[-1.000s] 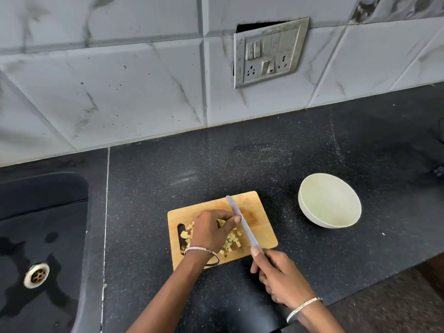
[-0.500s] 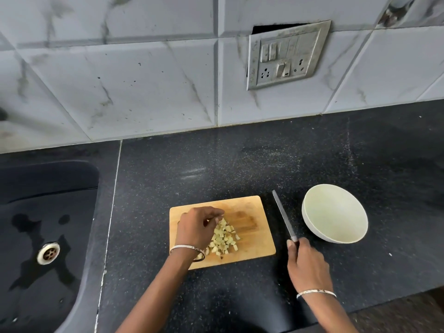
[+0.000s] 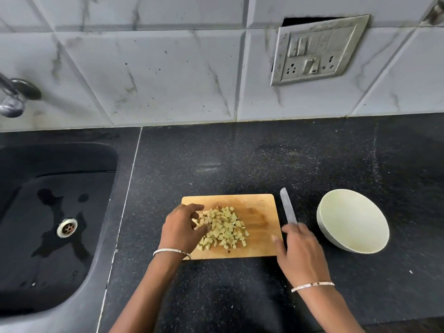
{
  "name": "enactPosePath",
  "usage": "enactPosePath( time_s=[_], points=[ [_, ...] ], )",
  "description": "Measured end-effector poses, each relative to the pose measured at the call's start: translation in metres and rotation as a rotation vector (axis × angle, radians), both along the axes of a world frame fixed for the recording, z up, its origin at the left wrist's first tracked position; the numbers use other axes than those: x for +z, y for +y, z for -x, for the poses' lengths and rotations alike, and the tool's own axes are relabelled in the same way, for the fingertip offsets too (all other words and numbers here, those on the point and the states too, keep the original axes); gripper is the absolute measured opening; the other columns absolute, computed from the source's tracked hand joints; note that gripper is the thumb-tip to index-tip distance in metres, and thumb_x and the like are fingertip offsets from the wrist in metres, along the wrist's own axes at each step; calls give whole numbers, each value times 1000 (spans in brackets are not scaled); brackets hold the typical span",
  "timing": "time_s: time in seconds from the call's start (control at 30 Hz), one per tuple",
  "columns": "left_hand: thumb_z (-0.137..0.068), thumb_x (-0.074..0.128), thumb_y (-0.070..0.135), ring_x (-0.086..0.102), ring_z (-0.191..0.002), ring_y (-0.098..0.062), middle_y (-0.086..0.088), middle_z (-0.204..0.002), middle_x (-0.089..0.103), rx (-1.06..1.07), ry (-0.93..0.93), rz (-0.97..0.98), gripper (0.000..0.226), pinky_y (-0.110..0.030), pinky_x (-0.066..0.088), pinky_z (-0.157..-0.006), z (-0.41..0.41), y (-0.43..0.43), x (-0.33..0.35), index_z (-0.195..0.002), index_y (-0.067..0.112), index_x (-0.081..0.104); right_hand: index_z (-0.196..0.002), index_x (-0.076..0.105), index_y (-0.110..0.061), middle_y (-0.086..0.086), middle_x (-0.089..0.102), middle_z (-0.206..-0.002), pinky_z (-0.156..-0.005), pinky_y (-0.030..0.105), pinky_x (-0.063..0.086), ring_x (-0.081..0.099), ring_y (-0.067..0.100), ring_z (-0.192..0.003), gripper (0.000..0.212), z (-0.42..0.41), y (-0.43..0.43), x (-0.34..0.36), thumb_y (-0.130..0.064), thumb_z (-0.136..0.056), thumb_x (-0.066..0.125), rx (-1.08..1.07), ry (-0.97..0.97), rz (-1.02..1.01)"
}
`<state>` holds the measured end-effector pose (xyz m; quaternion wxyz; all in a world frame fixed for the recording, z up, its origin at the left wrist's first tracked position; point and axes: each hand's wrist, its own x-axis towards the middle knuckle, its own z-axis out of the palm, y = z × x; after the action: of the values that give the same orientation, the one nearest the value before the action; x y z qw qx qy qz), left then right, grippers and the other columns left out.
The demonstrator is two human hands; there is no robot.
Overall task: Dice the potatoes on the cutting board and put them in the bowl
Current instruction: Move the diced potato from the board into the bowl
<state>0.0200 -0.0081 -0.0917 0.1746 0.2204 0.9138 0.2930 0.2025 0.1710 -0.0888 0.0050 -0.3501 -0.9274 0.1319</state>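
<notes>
The black speckled counter (image 3: 240, 164) runs from a tiled wall at the back to the front edge, with a dark sink (image 3: 48, 212) set into its left end. The wooden board (image 3: 259, 207) lies flat toward the counter's front edge, about midway along it. Near the board, to its right, stands the pale bowl (image 3: 353, 222), upright and with nothing showing inside. The left hand (image 3: 180, 229) is over the board's left part. Its fingers (image 3: 204, 228) are curled into a loose cup against the left side of the dice (image 3: 225, 227), which sit heaped on the board's middle. A few pieces show between thumb and fingertips, but whether they are pinched or only touched I cannot tell. The right hand (image 3: 300, 253), somewhat blurred, lies over the knife's handle on the counter between board and bowl. Its fingers look loose and spread rather than wrapped, and the thumb is splayed out over the board's right edge. The handle itself is hidden beneath the hand. The knife (image 3: 288, 210) lies flat just beside the board's right edge, its blade pointing toward the back wall. Each wrist wears a thin bangle (image 3: 312, 286).
</notes>
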Motion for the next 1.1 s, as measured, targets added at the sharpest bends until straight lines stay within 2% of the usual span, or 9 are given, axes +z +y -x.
enactPosePath(
  time_s=[0.13, 0.2, 0.33, 0.5, 0.73, 0.8, 0.93, 1.0, 1.1],
  points=[
    [-54, 90, 44, 53, -112, -20, 1, -127, 46, -130, -96, 234, 101, -36, 46, -98, -2, 4, -10, -140, 25, 41, -136, 43, -23, -8, 45, -133, -103, 25, 40, 47, 11, -122, 61, 37, -6, 4, -52, -85, 63, 216, 25, 283],
    [-55, 90, 41, 48, -118, -23, 0, -131, 42, -152, -79, 246, 104, -35, 42, -100, -6, 9, -15, -142, 25, 36, -142, 32, -30, -9, 38, -138, -104, 28, 39, 41, 12, -127, 78, 57, -11, -1, -55, -78, 69, 288, -4, 326],
    [-66, 84, 31, 52, -112, -23, 1, -126, 45, -109, 4, 202, 81, -32, 43, -93, -9, 15, -19, -135, 25, 42, -142, 23, -44, -6, 35, -132, -94, 35, 44, 38, 20, -119, 92, 83, -19, -13, -56, -68, 77, 345, -84, 277],
    [-63, 85, 26, 57, -100, -19, 4, -112, 53, -100, -8, 111, 60, -32, 48, -83, -6, 19, -22, -116, 25, 57, -130, 42, -36, -5, 42, -129, -95, 36, 44, 43, 22, -117, 68, 94, -24, -18, -39, -73, 79, 359, -78, 276],
    [-62, 87, 19, 54, -68, -4, 10, -88, 57, -132, -45, -75, 36, -27, 52, -72, -7, 35, -22, -91, 26, 69, -98, 69, -30, -9, 66, -102, -91, 27, 46, 62, 12, -95, 18, 77, 11, -3, -28, -82, 76, 186, -22, 276],
    [-67, 85, 20, 55, -66, -1, 12, -86, 61, -145, -29, -103, 28, -21, 50, -70, -9, 42, -21, -90, 28, 72, -99, 73, -29, -8, 70, -98, -99, 27, 38, 63, 11, -94, 15, 74, 21, -5, -29, -85, 73, 133, -18, 264],
    [-78, 77, 25, 60, -71, -5, 10, -86, 71, -141, 18, -111, 13, -22, 48, -69, -11, 48, -18, -91, 26, 76, -100, 74, -31, -4, 73, -96, -98, 36, 50, 67, 12, -89, 22, 71, 34, -14, -14, -89, 66, 113, 10, 403],
    [-81, 74, 26, 61, -74, -7, 8, -88, 72, -147, 24, -110, 12, -23, 48, -70, -12, 47, -16, -93, 25, 76, -107, 71, -34, -4, 72, -100, -111, 38, 37, 67, 12, -93, 27, 70, 32, -17, -13, -92, 61, 134, -25, 388],
    [-85, 69, 22, 63, -79, -9, 9, -92, 73, -156, 71, -113, 13, -21, 46, -73, -11, 46, -16, -96, 26, 76, -108, 68, -38, -4, 69, -97, -110, 42, 33, 67, 11, -88, 23, 71, 27, -21, -23, -90, 64, 95, -3, 355]
  ],
)
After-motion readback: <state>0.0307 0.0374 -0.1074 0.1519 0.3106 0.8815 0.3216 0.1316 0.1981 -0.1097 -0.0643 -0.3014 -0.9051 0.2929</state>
